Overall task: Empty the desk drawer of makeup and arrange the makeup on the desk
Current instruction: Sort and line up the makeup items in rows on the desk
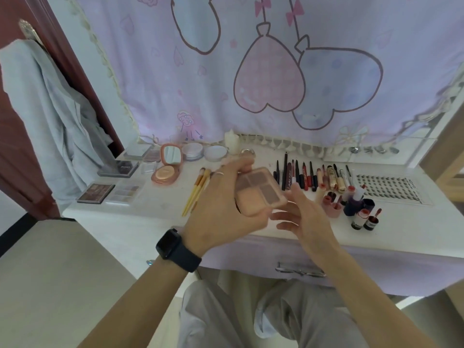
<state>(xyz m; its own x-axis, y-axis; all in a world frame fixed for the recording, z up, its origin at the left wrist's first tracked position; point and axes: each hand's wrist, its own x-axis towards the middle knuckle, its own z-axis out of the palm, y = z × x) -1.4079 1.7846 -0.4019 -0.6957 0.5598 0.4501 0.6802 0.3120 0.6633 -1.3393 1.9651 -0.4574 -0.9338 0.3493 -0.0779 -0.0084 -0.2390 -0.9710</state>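
My left hand (pixel 223 209) holds a pink four-pan palette (pixel 261 190) above the middle of the white desk (pixel 150 214). My right hand (pixel 301 212) hovers just right of the palette with fingers spread, touching or nearly touching its edge; motion blur hides the contact. On the desk lie yellow-handled brushes (pixel 198 189), an open peach compact with mirror (pixel 168 167), dark palettes (pixel 95 193) at the left, a row of pencils and lipsticks (pixel 306 175), small bottles (pixel 361 209) and a tray of false lashes (pixel 391 189). The drawer front with its metal handle (pixel 300 271) sits below the desk edge.
A purple curtain with heart balloons (pixel 276 71) hangs behind the desk. A grey garment (pixel 50 116) hangs on a dark red door at the left. Round powder jars (pixel 203 151) and a white candle (pixel 232 141) stand at the back. My knees are under the desk.
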